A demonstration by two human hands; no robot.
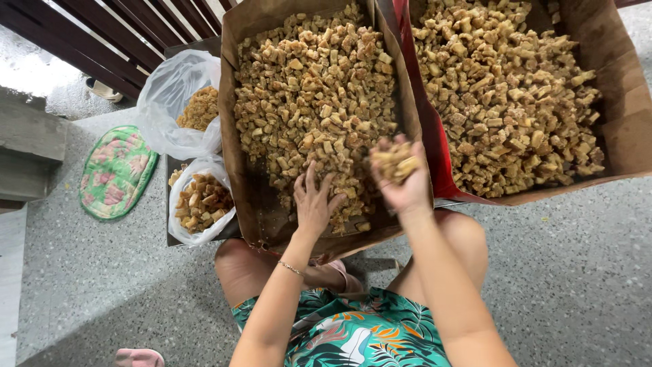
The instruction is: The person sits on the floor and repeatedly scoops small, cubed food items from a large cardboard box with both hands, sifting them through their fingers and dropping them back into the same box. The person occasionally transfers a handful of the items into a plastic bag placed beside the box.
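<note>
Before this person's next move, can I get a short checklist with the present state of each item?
1. Right hand holds a handful of fried pieces: ok.
2. Left hand rests flat on the pieces in the left box: ok.
3. Right hand's grip loses no pieces: cannot tell.
4. Right box full and within view: ok.
5. Small bag stands open beside the left box: ok.

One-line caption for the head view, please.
Right hand lifts a handful of fried pieces while left hand rests in the left cardboard tray.
</note>
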